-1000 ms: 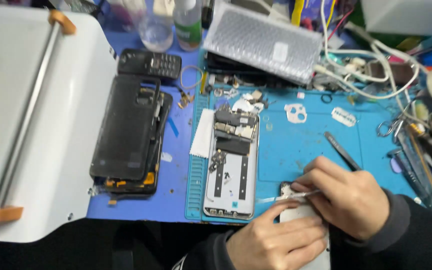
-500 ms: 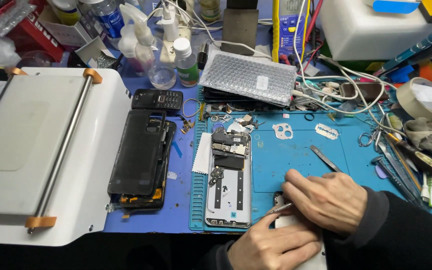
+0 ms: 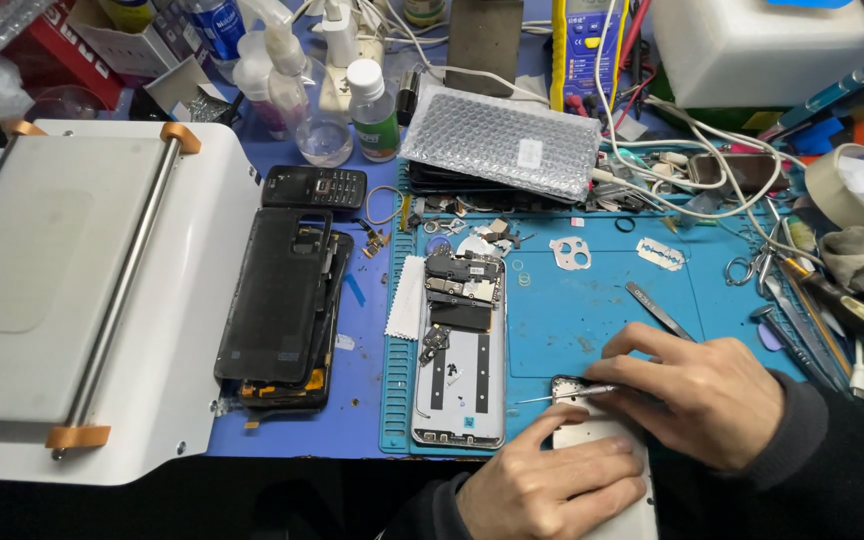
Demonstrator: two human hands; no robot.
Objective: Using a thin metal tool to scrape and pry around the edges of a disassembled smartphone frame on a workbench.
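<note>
My right hand [image 3: 702, 395] grips thin metal tweezers [image 3: 562, 395] whose tip points left over the top edge of a silver phone back panel [image 3: 592, 440]. My left hand [image 3: 552, 485] lies flat on that panel and holds it down near the front edge of the blue work mat [image 3: 572, 310]. To the left on the mat lies an opened phone [image 3: 459, 350] with its circuit board exposed. Both hands sit at the lower right of the head view.
A black phone rear cover on a dark frame [image 3: 277, 300] lies beside a white screen-separator machine [image 3: 82, 290]. A small keypad phone [image 3: 314, 187], bottles [image 3: 372, 110], a bubble-wrap pouch [image 3: 502, 140], cables, a razor blade [image 3: 660, 253] and hand tools [image 3: 832, 310] crowd the bench.
The view has tilted upward, showing more of the back of the bench. Both hands stay on the silver panel with the tweezers, barely shifted.
</note>
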